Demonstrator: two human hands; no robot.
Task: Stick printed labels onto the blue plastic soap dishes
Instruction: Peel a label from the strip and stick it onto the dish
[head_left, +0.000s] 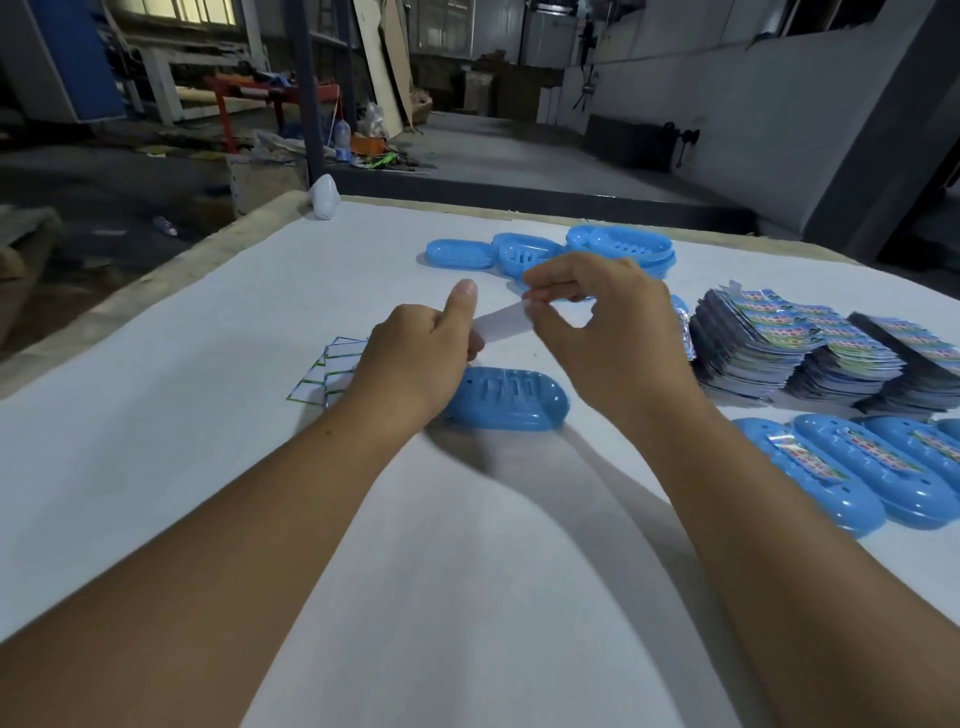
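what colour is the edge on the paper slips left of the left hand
Green edging on the white paper slips, seen in the head view.

Both hands hold one pale strip (501, 325) above the worktop (208, 415). The left hand (415, 358) grips its near end, thumb raised; the right hand (602, 327) pinches its far end between thumb and fingertips. Just below the strip lies a blue dish (511, 397), slotted face up. Left of that dish, partly under the left hand, lie white backings (324, 371). Right of it stand label stacks (810, 353); nearer than these, labelled dishes (857, 467) lie in a row. Beyond the dish, bare dishes (550, 249) cluster. A white object (324, 197) sits at the worktop's far edge.
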